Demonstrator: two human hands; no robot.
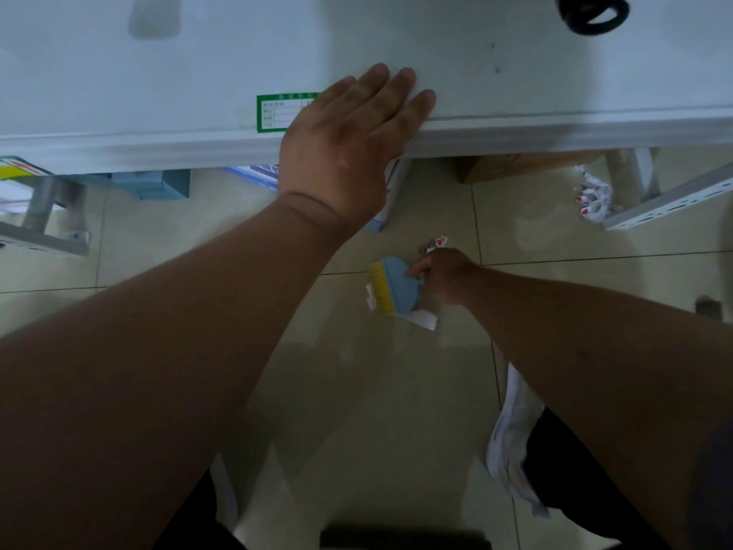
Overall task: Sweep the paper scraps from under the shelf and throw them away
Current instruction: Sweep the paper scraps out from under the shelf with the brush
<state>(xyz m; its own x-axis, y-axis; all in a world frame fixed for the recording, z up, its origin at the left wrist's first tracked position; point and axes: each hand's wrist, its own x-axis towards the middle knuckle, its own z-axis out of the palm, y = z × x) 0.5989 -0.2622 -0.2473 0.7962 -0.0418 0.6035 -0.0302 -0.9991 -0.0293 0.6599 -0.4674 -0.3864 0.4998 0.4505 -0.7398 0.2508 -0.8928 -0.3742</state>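
So the big thing here is the white shelf (pixel 515 73), running straight across the top of the view, and everything else is easiest to place off its front edge. The tiled floor (pixel 357 391) opens out below that edge, toward the person.

The left hand (pixel 341 140) is flat on the shelf top, fingers straight and spread a bit, palm hanging over the front lip, partly covering a green-bordered label (pixel 273 113). It's holding nothing, looks like it's just bracing.

The right hand (pixel 444 275) is down at the floor, out in front of the shelf edge, fingers curled round the handle of a small blue brush (pixel 390 281) with yellow bristles. The bristle row runs roughly away-and-toward the shelf, facing left.

Paper-wise: a few white scraps (pixel 422 319) sit right at the brush, touching or nearly. The bigger crumpled wad with red marks (pixel 593 194) is still back under the shelf edge, off to the right by a shelf leg. That's the relation that matters I think: the wad lies right of and beyond the brush, so the right hand is clearly the nearer one, and it'd need to reach past it and drag outward.
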